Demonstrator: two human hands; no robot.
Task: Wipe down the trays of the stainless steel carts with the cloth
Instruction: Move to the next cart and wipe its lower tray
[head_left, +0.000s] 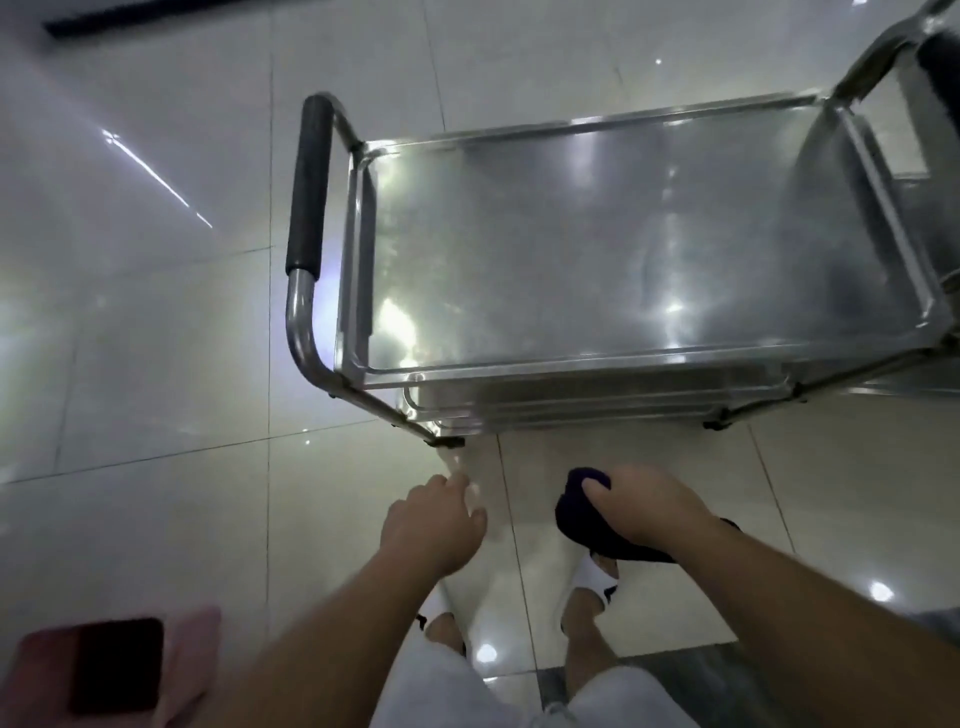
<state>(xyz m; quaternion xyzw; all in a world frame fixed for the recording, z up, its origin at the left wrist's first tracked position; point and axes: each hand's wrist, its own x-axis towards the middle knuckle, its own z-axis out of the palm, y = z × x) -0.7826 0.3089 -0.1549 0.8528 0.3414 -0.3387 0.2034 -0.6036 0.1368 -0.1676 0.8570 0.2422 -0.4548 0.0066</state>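
Cloth (582, 525), dark, soft and likely light, sits bunched under right hand (644, 509), fingers curled round it; left hand (431, 525) loosely open, empty; top tray (623, 249) just ahead, untouched; bunching suits a flat-palmed wipe

Right hand (644, 512) grips dark cloth (576, 514) before cart (623, 249).

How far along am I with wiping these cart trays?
Nothing on the stainless steel cart's top tray shows it has been wiped; it only reflects light. In hand: your right hand grips the dark purple cloth below the cart, off the metal, while the left hand holds nothing. The top tray and the lower trays still look left.
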